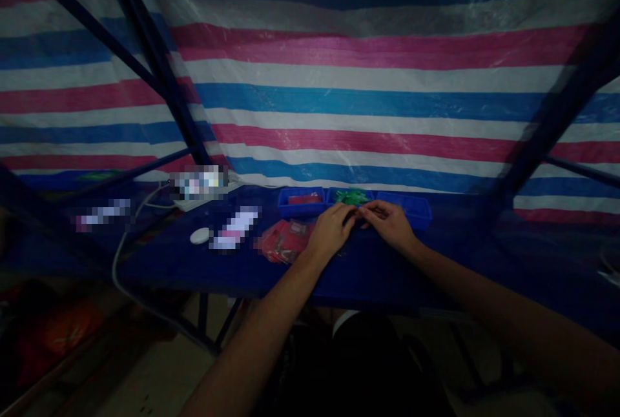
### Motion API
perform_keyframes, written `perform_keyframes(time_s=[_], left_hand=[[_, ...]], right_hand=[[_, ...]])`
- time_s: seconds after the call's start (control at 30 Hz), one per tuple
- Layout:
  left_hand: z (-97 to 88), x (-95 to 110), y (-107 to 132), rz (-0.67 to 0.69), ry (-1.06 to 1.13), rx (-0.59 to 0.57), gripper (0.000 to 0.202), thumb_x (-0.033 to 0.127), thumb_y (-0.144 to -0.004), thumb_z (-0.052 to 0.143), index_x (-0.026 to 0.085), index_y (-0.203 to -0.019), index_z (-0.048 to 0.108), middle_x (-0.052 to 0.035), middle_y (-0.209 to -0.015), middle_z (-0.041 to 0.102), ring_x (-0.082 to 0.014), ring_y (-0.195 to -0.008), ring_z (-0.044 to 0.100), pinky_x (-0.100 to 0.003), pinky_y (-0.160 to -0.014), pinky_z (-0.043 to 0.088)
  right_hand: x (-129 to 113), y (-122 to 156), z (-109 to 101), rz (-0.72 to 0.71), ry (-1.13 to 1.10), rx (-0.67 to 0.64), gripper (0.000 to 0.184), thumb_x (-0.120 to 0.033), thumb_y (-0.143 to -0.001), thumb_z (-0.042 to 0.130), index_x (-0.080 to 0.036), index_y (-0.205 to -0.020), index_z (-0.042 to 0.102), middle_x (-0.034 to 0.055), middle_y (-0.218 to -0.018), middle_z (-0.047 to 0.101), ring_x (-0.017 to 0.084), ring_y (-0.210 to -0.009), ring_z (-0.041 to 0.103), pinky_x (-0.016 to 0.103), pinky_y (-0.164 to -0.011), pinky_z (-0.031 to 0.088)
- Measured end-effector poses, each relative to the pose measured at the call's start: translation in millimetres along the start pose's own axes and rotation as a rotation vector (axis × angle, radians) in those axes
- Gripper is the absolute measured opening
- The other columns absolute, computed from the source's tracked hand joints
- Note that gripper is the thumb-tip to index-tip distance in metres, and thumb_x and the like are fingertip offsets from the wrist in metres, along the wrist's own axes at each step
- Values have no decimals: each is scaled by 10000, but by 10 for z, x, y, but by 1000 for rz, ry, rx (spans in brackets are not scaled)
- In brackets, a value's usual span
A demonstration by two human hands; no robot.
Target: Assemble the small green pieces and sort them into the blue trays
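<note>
My left hand [332, 230] and my right hand [391, 223] rest close together on a dark blue table [387, 275], fingertips meeting over something small and dark that I cannot make out. Just behind them stand three small blue trays: one with red pieces [301, 201], one with green pieces [352, 197], and one whose contents are hidden [416, 209]. A pile of red packets [285, 241] lies left of my left hand.
A white round object [199, 235] and a white cable [126, 243] lie at the table's left. Several blurred items sit further left. A striped red, white and blue tarp [368, 81] hangs behind. Dark poles [145, 49] cross at left.
</note>
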State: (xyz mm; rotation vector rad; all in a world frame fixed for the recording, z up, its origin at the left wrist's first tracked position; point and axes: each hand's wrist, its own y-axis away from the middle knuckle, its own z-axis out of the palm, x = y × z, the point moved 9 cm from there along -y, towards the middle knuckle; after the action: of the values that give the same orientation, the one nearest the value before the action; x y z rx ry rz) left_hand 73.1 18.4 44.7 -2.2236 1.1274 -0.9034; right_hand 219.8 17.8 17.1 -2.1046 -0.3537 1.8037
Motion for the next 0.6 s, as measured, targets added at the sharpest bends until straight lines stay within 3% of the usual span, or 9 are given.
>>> perform_keyframes(time_s=[0.17, 0.23, 0.33, 0.47, 0.6], left_hand=[[-43, 40, -6, 15, 10, 19, 248, 233, -1023, 511, 191, -1195, 683, -87, -1109, 717, -206, -1033, 687, -378, -983, 551], [-69, 58, -6, 17, 27, 34, 255, 241, -1022, 516, 196, -1223, 665, -86, -1154, 717, -210, -1072, 687, -389, -1011, 544], [-78, 77, -11, 17, 62, 42, 299, 248, -1015, 534, 201, -1298, 618, -84, -1228, 711, -209, -1127, 686, -396, -1049, 533], [-90, 80, -14, 6, 46, 55, 317, 271, -1008, 554, 181, -1306, 616, -95, -1223, 721, -213, -1122, 695, -389, -1050, 533], [-149, 49, 1, -73, -14, 80, 309, 334, -1015, 544, 203, -1272, 656, -88, -1157, 747, -226, -1041, 719, -394, -997, 556]], right_hand=[[-78, -3, -152, -88, 125, 119, 377, -540, -848, 727, -212, -1030, 693, 79, -993, 738, 214, -827, 715, 326, -660, 617], [-159, 6, -200, -162, 172, 156, 391, -504, -852, 735, -224, -1119, 682, 93, -1117, 719, 241, -982, 708, 346, -748, 622], [-227, 11, -169, -228, 194, 100, 362, -474, -865, 725, -238, -1138, 706, 93, -1227, 700, 260, -1119, 680, 396, -904, 603], [-115, -5, -130, -137, 157, 35, 339, -480, -854, 730, -222, -1073, 740, 78, -1082, 762, 254, -963, 729, 421, -896, 601], [-109, 14, -201, -136, 216, 126, 313, -480, -864, 712, -209, -1015, 750, 77, -1002, 773, 245, -865, 729, 395, -809, 604]])
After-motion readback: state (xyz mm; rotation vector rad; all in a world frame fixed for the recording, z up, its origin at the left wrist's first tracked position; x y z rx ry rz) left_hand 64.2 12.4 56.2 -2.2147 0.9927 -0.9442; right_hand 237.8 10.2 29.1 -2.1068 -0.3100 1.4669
